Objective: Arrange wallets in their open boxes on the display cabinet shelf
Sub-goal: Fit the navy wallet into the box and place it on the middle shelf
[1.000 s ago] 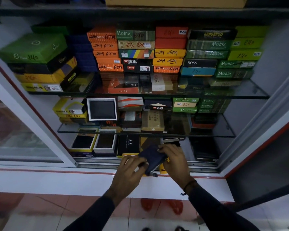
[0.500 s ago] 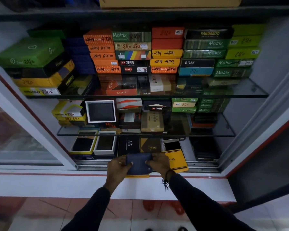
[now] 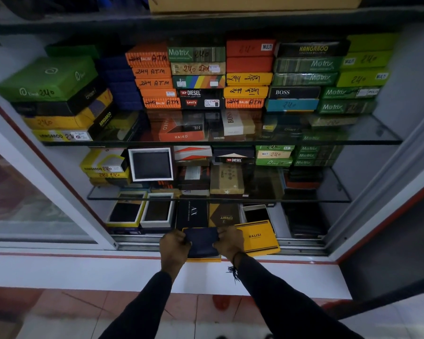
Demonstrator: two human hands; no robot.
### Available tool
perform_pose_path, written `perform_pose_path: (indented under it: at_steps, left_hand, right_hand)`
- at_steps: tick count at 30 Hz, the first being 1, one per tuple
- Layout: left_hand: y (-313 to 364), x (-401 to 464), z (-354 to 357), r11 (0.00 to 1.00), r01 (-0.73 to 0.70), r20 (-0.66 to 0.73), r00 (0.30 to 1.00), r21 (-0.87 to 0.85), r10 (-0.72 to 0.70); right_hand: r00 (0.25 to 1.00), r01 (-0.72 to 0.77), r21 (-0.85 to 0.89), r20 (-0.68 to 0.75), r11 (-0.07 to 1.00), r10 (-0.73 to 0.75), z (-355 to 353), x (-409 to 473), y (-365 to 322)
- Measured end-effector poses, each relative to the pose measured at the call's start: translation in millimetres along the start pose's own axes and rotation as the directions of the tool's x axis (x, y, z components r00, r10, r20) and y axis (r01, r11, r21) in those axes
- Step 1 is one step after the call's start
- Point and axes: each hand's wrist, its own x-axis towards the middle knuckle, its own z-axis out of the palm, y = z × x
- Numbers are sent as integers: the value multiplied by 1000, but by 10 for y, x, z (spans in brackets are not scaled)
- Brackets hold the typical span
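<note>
Pressing dark wallet [image 3: 201, 241] flat into yellow box [image 3: 203, 259] at near shelf edge, both hands' fingers [image 3: 181, 238] pinching its sides; best seated evenly, square, lid [image 3: 258, 237] lying right.

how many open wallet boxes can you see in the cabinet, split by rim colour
white-rimmed boxes: 3
yellow-rimmed boxes: 2, one under the dark wallet
total: 5
</note>
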Motion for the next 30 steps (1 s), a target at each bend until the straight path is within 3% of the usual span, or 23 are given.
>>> perform_pose_path:
  at_steps: [7,12,17,25,27,30]
  left_hand:
    - [44,38,-29,983,161,200,964,86,-175]
    - [250,-234,-259,998,7,-47,999,-63,-10]
    - [824,-461,-663,948,-227,-266,950,-225,165]
    - [1570,321,-692,903,-380,-332,894,-201,303]
    - [1646,598,-578,929,-340,-291,912,-144,289]
    - [1646,890,-412,971,-234,-145,964,-55,224]
  right_hand:
    - [994,-105,107,3,989,105,105,-56,-54]
    - [981,-28,316,-172,948,87,-187,-264,-140]
    - [940,225,625,-340,747,1,-736,-479,-313]
    - [827,343,629,-554,697,93,-1346,92,-965]
    - [829,304,629,-545,716,127,-1407,283,-1055]
    - [898,171,560,-427,811,105,-1446,506,-1053]
